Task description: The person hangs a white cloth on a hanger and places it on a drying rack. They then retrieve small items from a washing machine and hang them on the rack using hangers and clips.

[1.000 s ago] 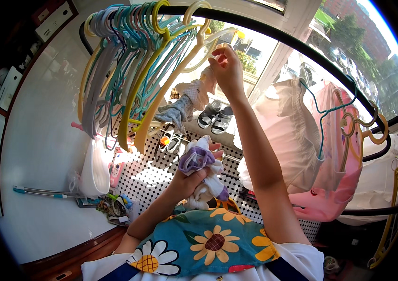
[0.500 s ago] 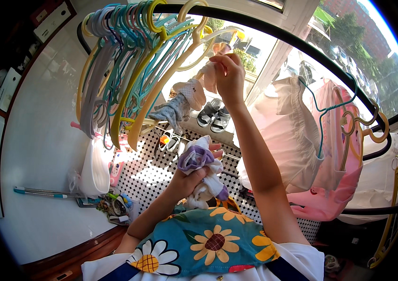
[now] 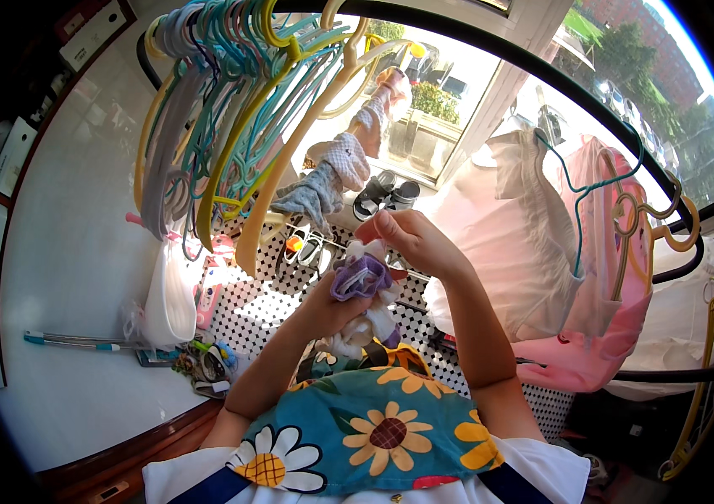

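Note:
My left hand (image 3: 333,307) is closed around a bunch of small white and purple socks (image 3: 362,277), some of which hang down below the fingers. Just above and to the right of the bunch is my right hand (image 3: 417,242), its fingers stretched toward the socks and apart, with nothing visible in them. Several small socks hang along a beige hanger (image 3: 311,118): a grey one (image 3: 311,198), a pale textured one (image 3: 347,161) and a pinkish one (image 3: 386,97) toward the window.
Many coloured hangers (image 3: 231,109) crowd the left of a black rail (image 3: 491,59). Pale shorts (image 3: 491,244) and pink garments (image 3: 596,336) hang at right. Below are shoes (image 3: 386,195), a black-and-white tiled floor (image 3: 244,307), a white tall container (image 3: 170,302) and a mop handle (image 3: 76,342).
My right hand has let go of the pinkish sock at the beige hanger and come down beside the bunch. The hung socks now hang free; my left hand stays around the bunch.

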`<state>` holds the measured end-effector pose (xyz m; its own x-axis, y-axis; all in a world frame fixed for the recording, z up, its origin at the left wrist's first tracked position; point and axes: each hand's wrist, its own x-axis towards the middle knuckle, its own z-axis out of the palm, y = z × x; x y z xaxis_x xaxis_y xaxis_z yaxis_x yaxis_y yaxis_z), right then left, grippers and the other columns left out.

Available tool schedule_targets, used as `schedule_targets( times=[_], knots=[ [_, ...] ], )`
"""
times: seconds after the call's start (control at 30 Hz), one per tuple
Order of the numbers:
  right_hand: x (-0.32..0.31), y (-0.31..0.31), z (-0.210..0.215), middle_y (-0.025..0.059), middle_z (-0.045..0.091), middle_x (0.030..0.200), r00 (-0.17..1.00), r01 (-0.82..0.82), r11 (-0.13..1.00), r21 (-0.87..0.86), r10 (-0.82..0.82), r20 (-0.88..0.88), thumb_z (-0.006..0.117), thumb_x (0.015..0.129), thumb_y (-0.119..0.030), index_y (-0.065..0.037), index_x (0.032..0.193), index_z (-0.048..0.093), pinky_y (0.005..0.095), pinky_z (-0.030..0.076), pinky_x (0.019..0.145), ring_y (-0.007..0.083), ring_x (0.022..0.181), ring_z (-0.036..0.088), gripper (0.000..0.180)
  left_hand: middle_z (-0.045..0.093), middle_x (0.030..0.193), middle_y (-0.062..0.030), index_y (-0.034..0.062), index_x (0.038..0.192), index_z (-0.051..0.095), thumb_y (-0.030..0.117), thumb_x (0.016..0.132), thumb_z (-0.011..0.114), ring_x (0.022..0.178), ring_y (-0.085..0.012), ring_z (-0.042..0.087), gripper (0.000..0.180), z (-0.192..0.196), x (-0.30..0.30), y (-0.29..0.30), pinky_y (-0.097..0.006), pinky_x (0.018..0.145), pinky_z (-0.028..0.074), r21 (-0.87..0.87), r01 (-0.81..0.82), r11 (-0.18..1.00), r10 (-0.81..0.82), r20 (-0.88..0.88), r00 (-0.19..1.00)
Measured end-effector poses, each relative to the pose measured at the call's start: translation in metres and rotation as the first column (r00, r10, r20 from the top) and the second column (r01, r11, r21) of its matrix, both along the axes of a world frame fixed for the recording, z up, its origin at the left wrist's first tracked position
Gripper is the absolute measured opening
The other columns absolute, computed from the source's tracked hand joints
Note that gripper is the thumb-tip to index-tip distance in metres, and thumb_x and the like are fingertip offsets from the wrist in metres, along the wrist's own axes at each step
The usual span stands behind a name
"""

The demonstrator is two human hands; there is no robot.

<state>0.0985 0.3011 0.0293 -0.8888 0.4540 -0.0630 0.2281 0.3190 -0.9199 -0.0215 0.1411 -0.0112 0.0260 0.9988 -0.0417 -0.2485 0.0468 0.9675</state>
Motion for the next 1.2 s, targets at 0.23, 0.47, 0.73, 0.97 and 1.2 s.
schedule_targets(
  times=[0.23,0.47,0.73,0.97,1.2],
  knots=[
    [0.026,-0.013,-0.025,-0.0022,0.056,0.066,0.891,0.166,0.827,-0.537,-0.359,-0.277,0.054,0.093,-0.03,-0.001,0.086,0.06,0.0182,0.042,0.049,0.0034,0.056,0.051,0.031,0.062,0.101,-0.0103,-0.0022,0.117,0.054,0.006,0.086,0.053,0.095,-0.017,0.06,0.031,-0.01,-0.002,0.007,-0.031,0.081,0.049,-0.114,0.003,0.993,0.021,0.21,0.978],
    [0.043,-0.017,-0.031,0.0009,0.057,0.063,0.821,0.224,0.673,-0.705,-0.521,-0.236,0.045,0.097,-0.032,-0.006,0.087,0.055,0.0186,0.042,0.043,0.0045,0.048,0.052,0.03,0.056,0.12,-0.0125,-0.0033,0.121,0.052,0.005,0.087,0.046,0.104,-0.017,0.057,0.035,-0.014,-0.005,0.006,-0.031,0.086,0.049,-0.023,-0.014,1.0,0.021,0.32,0.947],
    [0.05,-0.028,-0.026,-0.0044,0.043,0.055,0.894,0.128,0.793,-0.595,-0.352,-0.277,0.057,0.092,-0.025,-0.002,0.098,0.052,0.0185,0.039,0.047,0.0029,0.053,0.048,0.025,0.055,0.121,-0.0141,-0.003,0.124,0.047,0.007,0.084,0.045,0.1,-0.0138,0.057,0.042,0.003,0.006,0.016,-0.028,0.087,0.047,0.008,-0.058,0.998,0.053,0.261,0.964],
    [0.064,-0.03,-0.018,-0.0001,0.058,0.069,0.954,0.268,0.963,-0.024,-0.269,-0.13,0.071,0.079,-0.01,0.002,0.084,0.055,0.021,0.045,0.058,0.0069,0.061,0.053,0.021,0.063,0.103,-0.0119,-0.0024,0.113,0.057,0.011,0.087,0.047,0.088,-0.0159,0.062,0.03,0.003,0.01,0.016,-0.028,0.077,0.052,-0.107,-0.154,0.982,0.177,0.254,0.951],
    [0.068,-0.027,-0.027,-0.0019,0.054,0.064,0.752,0.496,0.77,-0.401,-0.612,-0.244,0.065,0.086,-0.016,-0.002,0.076,0.052,0.0177,0.037,0.046,0.0021,0.053,0.045,0.021,0.063,0.101,-0.0101,-0.0031,0.113,0.057,0.013,0.094,0.046,0.091,-0.015,0.061,0.027,0.003,0.011,0.016,-0.028,0.077,0.051,-0.119,-0.18,0.976,0.208,0.289,0.934]
  ],
)
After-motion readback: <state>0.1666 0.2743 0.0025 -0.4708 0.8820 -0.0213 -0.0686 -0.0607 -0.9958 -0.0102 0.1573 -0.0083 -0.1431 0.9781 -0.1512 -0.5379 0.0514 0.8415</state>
